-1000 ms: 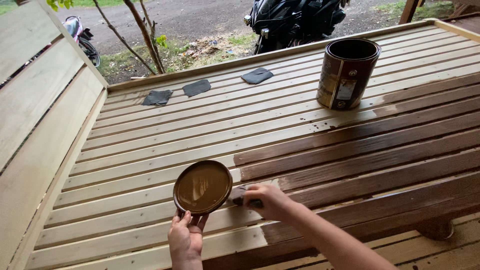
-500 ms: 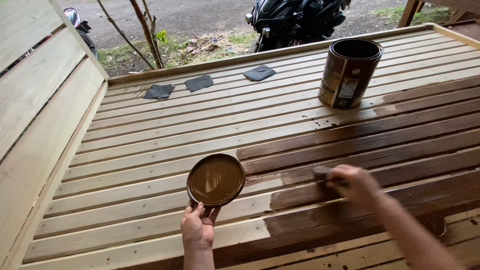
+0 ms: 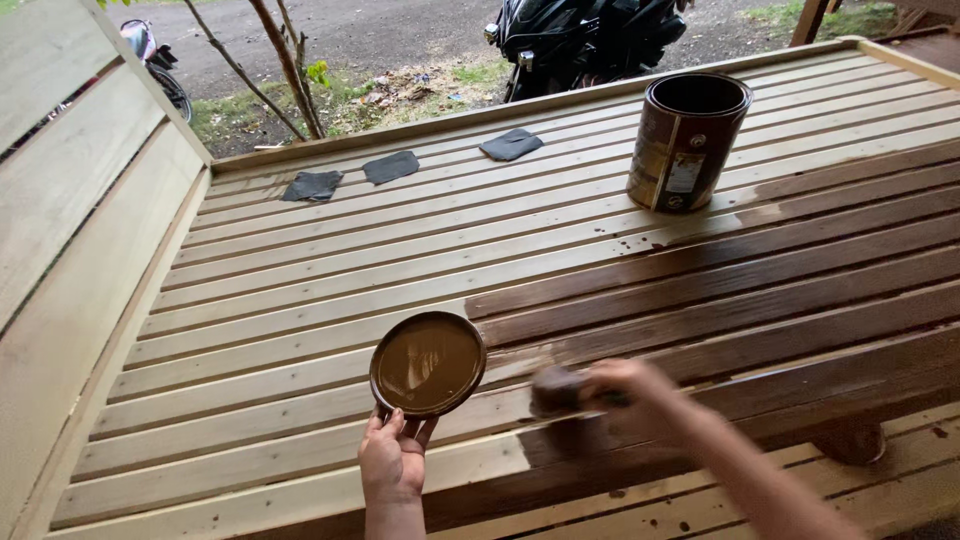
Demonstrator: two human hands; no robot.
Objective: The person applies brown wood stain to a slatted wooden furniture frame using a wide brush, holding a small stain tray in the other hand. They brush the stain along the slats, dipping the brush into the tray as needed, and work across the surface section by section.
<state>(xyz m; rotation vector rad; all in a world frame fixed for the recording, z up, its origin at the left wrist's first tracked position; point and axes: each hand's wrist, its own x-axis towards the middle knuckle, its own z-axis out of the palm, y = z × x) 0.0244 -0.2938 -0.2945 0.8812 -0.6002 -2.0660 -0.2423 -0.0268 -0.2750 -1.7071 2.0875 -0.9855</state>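
While our left hand (image 3: 393, 462) pinches the near rim of a round can lid (image 3: 428, 363) that carries a shallow pool of brown stain, our right hand (image 3: 628, 392) is closed around a dark stain applicator (image 3: 557, 390), blurred with motion, pressed to the slatted wooden platform (image 3: 330, 290) just right of the lid. Stained boards run dark from the applicator out to the right; boards to the left are bare pale wood. An open stain can (image 3: 686, 141) stands upright on the far slats, at the edge of the stained zone, well apart from both hands. Three dark cloth pads (image 3: 391, 167) lie near the far edge. A motorcycle (image 3: 585, 35) is parked beyond.

Risks as we judge them: the lid is gripped at one edge only, so a slight tilt would spill stain onto bare slats. Drips could fall through the slat gaps. A wide right-arm sweep could reach the open can.
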